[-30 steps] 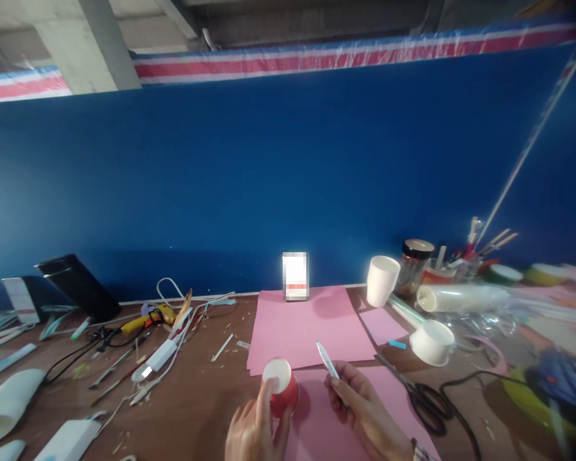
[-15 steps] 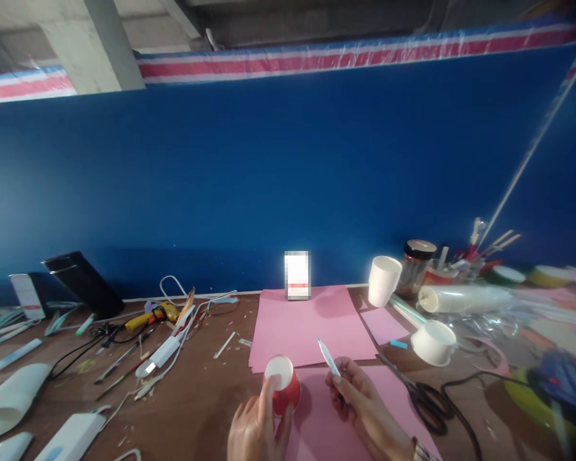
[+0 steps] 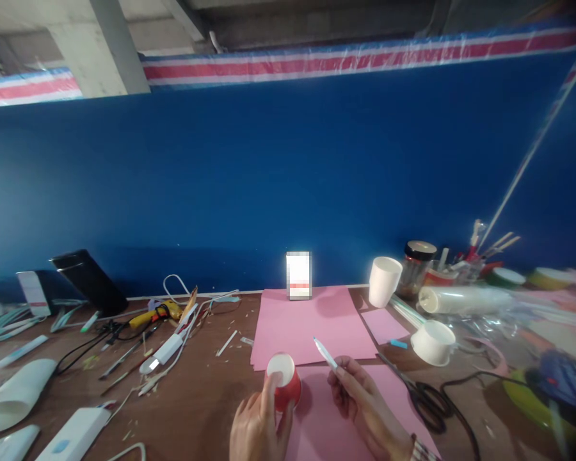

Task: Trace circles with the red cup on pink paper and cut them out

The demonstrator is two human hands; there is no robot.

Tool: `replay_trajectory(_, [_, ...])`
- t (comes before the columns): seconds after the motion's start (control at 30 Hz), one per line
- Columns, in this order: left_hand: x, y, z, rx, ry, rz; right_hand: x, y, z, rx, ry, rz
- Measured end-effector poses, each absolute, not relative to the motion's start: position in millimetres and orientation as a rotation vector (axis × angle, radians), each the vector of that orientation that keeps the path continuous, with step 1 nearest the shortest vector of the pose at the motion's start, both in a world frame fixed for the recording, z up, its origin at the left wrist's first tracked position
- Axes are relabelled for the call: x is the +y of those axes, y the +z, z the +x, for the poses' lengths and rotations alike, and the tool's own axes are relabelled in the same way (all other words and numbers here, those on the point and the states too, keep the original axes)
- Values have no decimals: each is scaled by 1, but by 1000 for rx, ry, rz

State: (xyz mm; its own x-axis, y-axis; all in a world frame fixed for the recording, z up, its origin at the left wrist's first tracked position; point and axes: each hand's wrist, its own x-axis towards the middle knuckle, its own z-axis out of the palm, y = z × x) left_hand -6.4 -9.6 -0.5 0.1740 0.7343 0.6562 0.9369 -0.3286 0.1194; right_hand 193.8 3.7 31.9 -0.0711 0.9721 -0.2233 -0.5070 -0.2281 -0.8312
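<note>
A small red paper cup stands upside down on a pink paper sheet near the table's front edge. My left hand grips the cup from the near side, one finger lying on its white bottom. My right hand is closed around a white pen whose tip points up and to the left, just right of the cup and apart from it. A second pink sheet lies behind the cup.
Black scissors and a black cable lie right of my right hand. White cups, a jar and brushes stand at the right. A yellow glue gun, cables and strips clutter the left. A blue wall backs the table.
The view has shifted slightly, so the clutter at left sits a little further right. Both hands keep their hold; the pen's tip has tilted a bit further left.
</note>
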Motion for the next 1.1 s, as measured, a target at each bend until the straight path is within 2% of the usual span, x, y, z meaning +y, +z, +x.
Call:
replay_trajectory(0.77, [-9,2,-8,-1580,-848,-2169,5,30,197,-641,1614,-965])
replay_trajectory(1.1, [-18,17,0,-1648,-711,-2114,2,33,198,-659,1594,-973])
